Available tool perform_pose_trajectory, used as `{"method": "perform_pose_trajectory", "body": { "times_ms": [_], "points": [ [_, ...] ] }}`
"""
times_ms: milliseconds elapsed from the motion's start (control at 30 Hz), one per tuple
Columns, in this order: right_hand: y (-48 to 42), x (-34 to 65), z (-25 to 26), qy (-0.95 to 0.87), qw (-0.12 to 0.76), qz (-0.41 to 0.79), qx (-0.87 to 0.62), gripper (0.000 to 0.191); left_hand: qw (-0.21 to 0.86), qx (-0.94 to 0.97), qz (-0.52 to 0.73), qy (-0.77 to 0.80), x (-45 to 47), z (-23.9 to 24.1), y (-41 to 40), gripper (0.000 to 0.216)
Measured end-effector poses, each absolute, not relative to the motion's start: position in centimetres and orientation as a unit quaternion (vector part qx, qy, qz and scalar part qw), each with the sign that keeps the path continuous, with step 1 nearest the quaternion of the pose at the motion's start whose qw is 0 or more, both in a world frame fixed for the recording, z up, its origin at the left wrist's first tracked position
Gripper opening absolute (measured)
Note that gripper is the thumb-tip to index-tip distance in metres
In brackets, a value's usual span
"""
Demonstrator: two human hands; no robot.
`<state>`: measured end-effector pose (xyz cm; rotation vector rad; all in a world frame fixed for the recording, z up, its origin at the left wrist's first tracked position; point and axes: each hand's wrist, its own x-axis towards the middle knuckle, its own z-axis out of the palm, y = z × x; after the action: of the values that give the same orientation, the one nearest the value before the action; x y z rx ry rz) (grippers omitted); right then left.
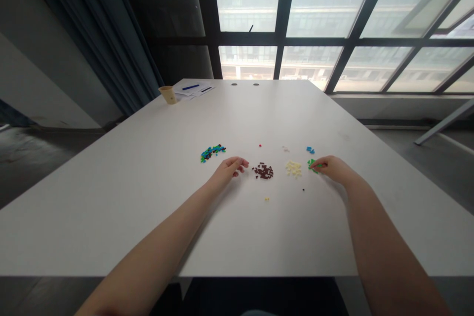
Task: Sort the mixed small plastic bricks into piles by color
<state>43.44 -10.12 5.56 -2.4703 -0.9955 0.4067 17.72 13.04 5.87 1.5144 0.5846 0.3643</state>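
My left hand point(234, 164) hovers just left of a heap of small dark brown toy bricks point(263, 171). Its fingers are loosely bent and a little apart, with no brick visible in them. To its left lies a mixed pile of blue, green and dark bricks point(212, 152). At the right, the fingertips of my right hand point(329, 167) are pinched together over small green bricks point(311, 164), covering part of that group. Whatever is between those fingertips is hidden. Pale yellow bricks point(294, 168) lie between the brown and green groups.
Blue bricks point(310, 149) lie behind the green ones. Around the groups are pale pink pieces point(285, 149), a red piece point(260, 145), a black piece point(303, 189) and yellow pieces point(266, 199). A paper cup point(168, 95) and papers point(187, 90) with pens occupy the white table's far left.
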Motion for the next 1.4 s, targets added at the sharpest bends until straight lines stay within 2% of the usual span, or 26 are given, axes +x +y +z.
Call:
{"method": "perform_pose_trajectory", "body": {
  "times_ms": [200,467,533,633,767,900,1400],
  "points": [
    [-10.1,43.3,5.7,-0.371,0.221,0.135,-0.892,0.022,0.659,0.675,0.193,0.270,17.6,5.9,13.5,0.037],
    [-10.1,43.1,5.7,-0.365,0.194,0.151,-0.898,0.023,0.586,0.644,0.352,0.345,17.1,5.2,17.6,0.031],
    [-10.2,43.1,6.0,-0.358,0.189,0.137,-0.904,0.024,0.528,0.662,0.388,0.364,16.7,4.8,19.0,0.027],
    [-10.4,43.0,6.3,-0.349,0.192,0.117,-0.910,0.026,0.377,0.745,0.403,0.375,16.1,4.1,20.5,0.025],
    [-10.4,42.9,6.5,-0.340,0.190,0.123,-0.913,0.026,0.163,0.859,0.295,0.386,16.0,3.2,21.0,0.034],
    [-10.3,42.7,6.8,-0.349,0.196,0.113,-0.909,0.027,0.072,0.910,0.200,0.356,16.4,3.0,20.3,0.035],
    [-10.2,42.3,7.3,-0.360,0.224,0.097,-0.901,0.026,0.097,0.910,0.226,0.333,16.5,3.2,20.3,0.014]
  ]
}}
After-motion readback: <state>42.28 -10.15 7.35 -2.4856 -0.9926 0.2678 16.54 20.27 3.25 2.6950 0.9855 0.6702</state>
